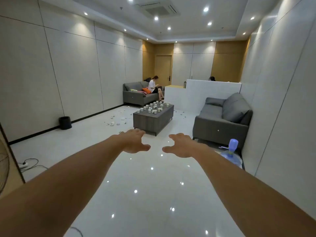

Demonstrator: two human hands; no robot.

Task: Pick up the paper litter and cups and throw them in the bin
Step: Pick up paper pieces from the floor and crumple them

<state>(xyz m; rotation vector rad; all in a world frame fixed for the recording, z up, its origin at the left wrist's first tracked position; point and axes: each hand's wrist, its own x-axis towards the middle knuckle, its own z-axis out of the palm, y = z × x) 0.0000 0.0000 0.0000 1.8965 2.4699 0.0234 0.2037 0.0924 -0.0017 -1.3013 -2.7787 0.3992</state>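
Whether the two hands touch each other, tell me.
Apart. The head view shows glossy floor in the gap between the left hand and the right hand.

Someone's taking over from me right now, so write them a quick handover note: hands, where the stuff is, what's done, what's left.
Hands: left hand and right hand are both open, stretched out in front, holding nothing.
Things: many paper cups sit on the grey coffee table, some upright, some tipped over. The paper litter is scattered on the floor left of the table, with a few bits to its right. The black bin stands by the left wall; its inside is not visible.
Done: nothing that shows.
Left: collect all cups and litter and drop them in the bin.
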